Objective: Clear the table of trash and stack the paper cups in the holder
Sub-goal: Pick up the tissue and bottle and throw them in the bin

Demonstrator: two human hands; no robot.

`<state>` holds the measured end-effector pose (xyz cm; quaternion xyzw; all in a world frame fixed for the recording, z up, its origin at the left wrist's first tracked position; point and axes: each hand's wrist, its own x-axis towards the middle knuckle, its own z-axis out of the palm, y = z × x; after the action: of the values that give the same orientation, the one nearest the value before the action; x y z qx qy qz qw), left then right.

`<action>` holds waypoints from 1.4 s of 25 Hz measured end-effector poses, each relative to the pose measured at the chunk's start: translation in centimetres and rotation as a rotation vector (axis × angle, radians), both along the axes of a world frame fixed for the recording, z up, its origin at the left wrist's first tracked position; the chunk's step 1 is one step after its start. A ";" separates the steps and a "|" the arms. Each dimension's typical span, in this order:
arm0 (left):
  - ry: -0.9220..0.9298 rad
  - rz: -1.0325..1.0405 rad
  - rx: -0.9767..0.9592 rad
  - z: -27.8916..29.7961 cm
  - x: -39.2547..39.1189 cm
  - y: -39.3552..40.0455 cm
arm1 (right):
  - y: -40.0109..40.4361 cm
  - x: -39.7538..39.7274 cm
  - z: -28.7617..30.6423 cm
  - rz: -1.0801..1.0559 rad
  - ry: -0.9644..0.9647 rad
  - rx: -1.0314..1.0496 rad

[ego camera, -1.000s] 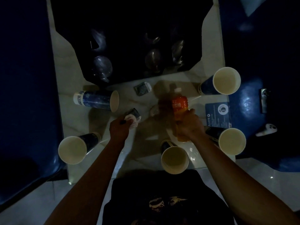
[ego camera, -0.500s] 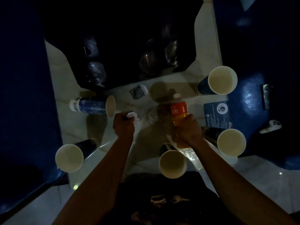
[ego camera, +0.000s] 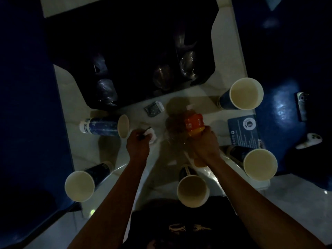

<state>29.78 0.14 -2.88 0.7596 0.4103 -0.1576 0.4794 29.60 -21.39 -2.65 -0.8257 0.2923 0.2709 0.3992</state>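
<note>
My right hand [ego camera: 204, 146] grips an orange drink bottle [ego camera: 195, 124] above the middle of the pale table [ego camera: 71, 97]. My left hand [ego camera: 138, 144] is closed on a small white crumpled wrapper [ego camera: 151, 135] with a dark bit. Several blue paper cups stand upright: far right [ego camera: 246, 93], near right [ego camera: 260, 164], front middle [ego camera: 193, 190], front left [ego camera: 80, 186]. One cup [ego camera: 106, 125] lies on its side left of my left hand. A small dark packet [ego camera: 154, 109] lies on the table beyond my hands.
A black trash bag [ego camera: 134, 51] with clear plastic items inside gapes at the table's far side. A blue card [ego camera: 245, 131] lies at the right. Blue seats flank the table; a white controller [ego camera: 309, 141] rests on the right seat.
Both hands have lifted and moved slightly away from me, the bottle and the wrapper still in them. The view has shifted a little.
</note>
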 end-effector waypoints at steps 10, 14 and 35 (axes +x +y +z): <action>0.053 -0.682 0.315 0.6 9.6 0.5 | -1.0 0.7 1.4 0.085 -0.204 -0.025; -0.018 -0.879 0.423 0.5 11.1 0.2 | -0.6 0.5 2.2 0.168 -0.237 -0.013; -0.062 -0.820 0.285 1.0 7.2 -1.2 | -1.5 -1.4 4.2 0.218 -0.249 0.005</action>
<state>36.94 -1.04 -1.84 0.9227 0.0778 -0.2539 0.2796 28.19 -22.94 1.52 -0.8789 0.1484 0.2088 0.4024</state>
